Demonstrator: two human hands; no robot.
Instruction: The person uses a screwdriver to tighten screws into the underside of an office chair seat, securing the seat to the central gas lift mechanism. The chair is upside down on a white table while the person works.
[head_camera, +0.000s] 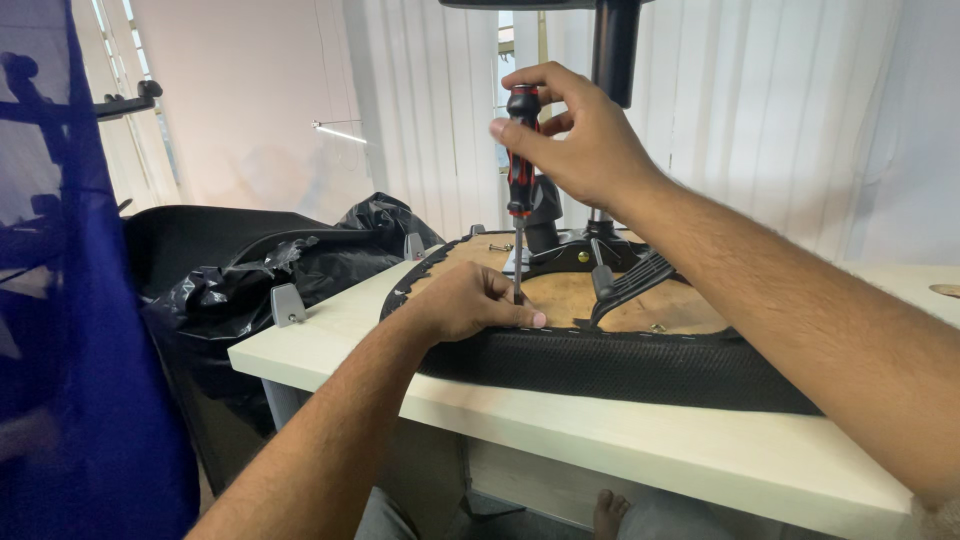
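Gripping the screwdriver (520, 150) handle, right hand (580, 135) fingers clamp it; left hand (470, 300) fingers pinch its shaft above the seat (620, 365). Lever (630, 280) sits beside; the tip is hidden.

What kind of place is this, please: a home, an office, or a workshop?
Probably an office room used for repair work. A pale desk carries an upturned chair seat, vertical blinds cover the windows, and the right hand holds a screwdriver.

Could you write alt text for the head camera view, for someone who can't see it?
A right hand holds a red-and-black screwdriver upright over an upturned chair seat on a pale table, while the left hand steadies its shaft near the tip.
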